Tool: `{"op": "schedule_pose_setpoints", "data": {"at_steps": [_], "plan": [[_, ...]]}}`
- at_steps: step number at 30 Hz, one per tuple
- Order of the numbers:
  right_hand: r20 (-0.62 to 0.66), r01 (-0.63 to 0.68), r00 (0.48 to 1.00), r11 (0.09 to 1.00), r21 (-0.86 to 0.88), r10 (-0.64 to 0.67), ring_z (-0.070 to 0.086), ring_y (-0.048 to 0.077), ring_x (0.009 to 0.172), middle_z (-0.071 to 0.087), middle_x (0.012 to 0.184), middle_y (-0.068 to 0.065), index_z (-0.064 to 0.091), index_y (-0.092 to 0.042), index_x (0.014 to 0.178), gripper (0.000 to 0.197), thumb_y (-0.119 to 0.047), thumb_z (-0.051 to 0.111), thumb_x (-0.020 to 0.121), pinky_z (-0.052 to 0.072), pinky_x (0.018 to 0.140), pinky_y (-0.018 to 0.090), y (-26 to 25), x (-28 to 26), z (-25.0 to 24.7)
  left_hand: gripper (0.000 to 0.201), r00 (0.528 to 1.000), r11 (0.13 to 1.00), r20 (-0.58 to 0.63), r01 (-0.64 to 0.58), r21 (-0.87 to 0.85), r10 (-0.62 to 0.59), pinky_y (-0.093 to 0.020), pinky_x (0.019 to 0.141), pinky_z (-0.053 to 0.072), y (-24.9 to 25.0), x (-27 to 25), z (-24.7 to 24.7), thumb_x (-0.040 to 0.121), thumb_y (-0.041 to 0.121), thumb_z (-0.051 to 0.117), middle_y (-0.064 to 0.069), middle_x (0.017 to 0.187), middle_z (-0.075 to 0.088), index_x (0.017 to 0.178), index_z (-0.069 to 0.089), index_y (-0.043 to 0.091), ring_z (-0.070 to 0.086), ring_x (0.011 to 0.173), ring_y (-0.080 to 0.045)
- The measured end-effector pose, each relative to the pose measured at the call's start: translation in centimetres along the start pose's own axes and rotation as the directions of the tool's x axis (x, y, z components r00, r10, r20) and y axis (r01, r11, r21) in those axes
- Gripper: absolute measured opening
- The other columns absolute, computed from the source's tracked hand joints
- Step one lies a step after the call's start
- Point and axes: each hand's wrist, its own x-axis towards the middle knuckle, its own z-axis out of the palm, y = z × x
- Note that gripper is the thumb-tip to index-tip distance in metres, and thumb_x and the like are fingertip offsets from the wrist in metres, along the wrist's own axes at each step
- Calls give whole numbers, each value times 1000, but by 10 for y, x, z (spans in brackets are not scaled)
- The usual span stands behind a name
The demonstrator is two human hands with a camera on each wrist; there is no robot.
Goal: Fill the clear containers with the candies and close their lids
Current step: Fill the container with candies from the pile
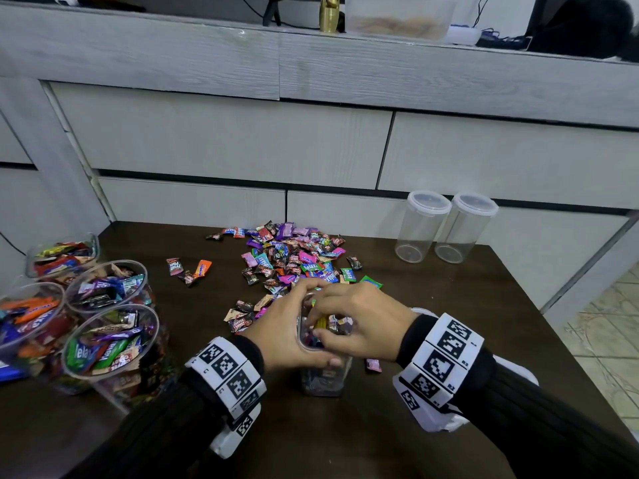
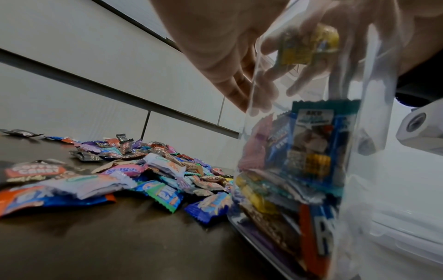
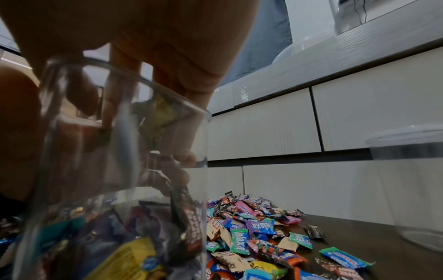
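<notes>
A clear container (image 1: pixel 325 382), partly filled with wrapped candies, stands lidless on the dark table (image 1: pixel 449 305) near the front. My left hand (image 1: pixel 294 323) grips its upper wall from the left. My right hand (image 1: pixel 332 323) hovers over its mouth, fingers dipped inside and pinching a yellow candy (image 2: pixel 309 45). Through the clear wall the same yellow candy (image 3: pixel 163 111) shows just below the rim. The loose candy pile (image 1: pixel 294 257) lies right behind the container. In the left wrist view the container (image 2: pixel 311 170) shows blue, yellow and brown wrappers stacked inside.
Two empty clear containers with lids on (image 1: pixel 422 226) (image 1: pixel 466 229) stand at the back right. Several lidless containers full of candies (image 1: pixel 110 340) crowd the left edge. A few stray candies (image 1: pixel 188 269) lie left of the pile, and a pink one (image 1: pixel 373 365) sits beside the container. Grey drawers (image 1: pixel 242 140) stand behind the table.
</notes>
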Motion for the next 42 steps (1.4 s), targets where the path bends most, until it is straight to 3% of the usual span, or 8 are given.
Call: {"op": "schedule_pose_setpoints", "data": {"at_steps": [12, 18, 22, 25, 28, 30, 36, 42], "plan": [[21, -44, 999, 998, 36, 43, 65, 26, 90, 69, 99, 8, 70, -11, 100, 21, -8, 60, 82, 49, 79, 38, -3, -2, -10, 99, 1000, 999, 10, -26, -27, 26, -28, 100, 47, -9, 1, 1, 48, 51, 89, 13, 123, 60, 131, 35, 43, 57, 115, 4], [-127, -45, 990, 991, 129, 62, 60, 14, 110, 64, 119, 6, 73, -8, 90, 17, -2, 63, 78, 44, 95, 23, 2, -9, -12, 110, 998, 993, 48, -34, -115, 39, -31, 107, 40, -17, -2, -1, 46, 92, 60, 22, 138, 49, 141, 28, 45, 46, 129, 1], [-445, -266, 834, 944, 195, 327, 56, 2, 85, 60, 101, -3, 60, -19, 98, 21, -10, 64, 79, 44, 73, 21, 32, -19, -9, 84, 964, 996, -254, 79, -30, -84, -36, 108, 39, -32, 3, -8, 71, 90, 36, 25, 139, 49, 139, 34, 41, 45, 127, 6], [-221, -669, 704, 735, 110, 675, 52, 8, 106, 53, 115, 2, 45, -21, 123, 58, -30, 75, 74, 42, 92, 29, 68, -34, 7, 77, 833, 816, -469, 474, 330, -294, -41, 114, 30, -53, 11, -17, 86, 67, 49, 1, 154, 36, 147, 29, 24, 34, 138, -12], [108, -885, 456, 463, -52, 883, 41, 28, 127, 41, 134, 11, 25, -16, 140, 106, -57, 80, 58, 36, 106, 37, 93, -42, 32, 108, 709, 541, -358, 700, 467, -608, -51, 119, 8, -73, 20, -16, 78, 80, 47, -11, 163, 2, 155, 6, 16, -2, 150, -30], [152, -903, 386, 406, -139, 910, 37, 31, 129, 38, 138, 12, 20, -14, 143, 117, -63, 78, 55, 32, 109, 38, 102, -37, 46, 122, 673, 479, -276, 704, 525, -686, -52, 119, 4, -89, 26, -12, 71, 83, 52, -14, 162, -10, 154, -5, 14, -10, 149, -34], [191, -868, 428, 461, -186, 883, 15, 34, 142, 19, 153, 15, -1, -3, 149, 112, -48, 71, 76, 19, 116, 44, 110, 8, 67, 115, 721, 413, -257, 609, 677, -644, -49, 119, -2, -130, 40, 8, 81, 67, 55, -12, 161, -18, 152, -17, 12, -19, 147, -29], [268, -785, 591, 619, -25, 760, -5, 37, 145, -5, 159, 11, -10, -14, 150, 94, -27, 62, 91, 6, 118, 49, 107, 43, 77, 116, 861, 564, -136, 432, 703, -490, -49, 119, -4, -148, 59, 5, 84, 60, 58, -2, 148, -37, 146, -29, 14, -28, 143, -22]]}}
